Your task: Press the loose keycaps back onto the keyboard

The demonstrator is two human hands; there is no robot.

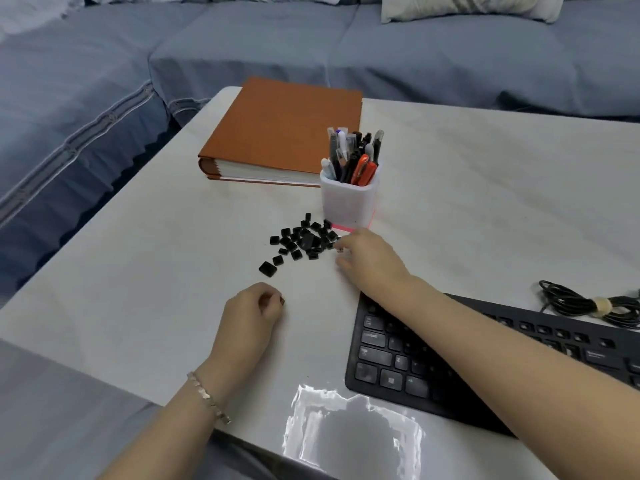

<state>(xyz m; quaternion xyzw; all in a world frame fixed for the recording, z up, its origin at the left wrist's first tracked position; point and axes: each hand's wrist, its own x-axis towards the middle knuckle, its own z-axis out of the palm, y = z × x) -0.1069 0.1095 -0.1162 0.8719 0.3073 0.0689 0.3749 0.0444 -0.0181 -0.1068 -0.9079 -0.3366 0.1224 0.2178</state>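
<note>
Blue sofa (415, 64) runs along the far and left sides of the scene. White table (485, 202) occupies the centre. Black keyboard (388, 358) lies at the near right of the table, angled, with some key positions on its left part looking bare; detail there is blurred. Brown book (284, 126) lies flat at the far left of the table. White cup (348, 202), packed with pens (353, 157), stands just near and right of the book. Bundled black cable (581, 303) lies at the right edge, just beyond the keyboard. Loose black keycaps (304, 240) lie in a scattered pile on the table, touching the cup's near left corner, well left of and beyond the keyboard. Right hand (370, 259) is at the pile's right edge, forearm crossing the keyboard's far left corner; thumb and forefinger pinch one keycap (340, 250). Left hand (249, 313) rests on the table near the pile, fingers curled inward; whether they hold anything cannot be told. A bracelet (207, 398) sits on the left wrist.
</note>
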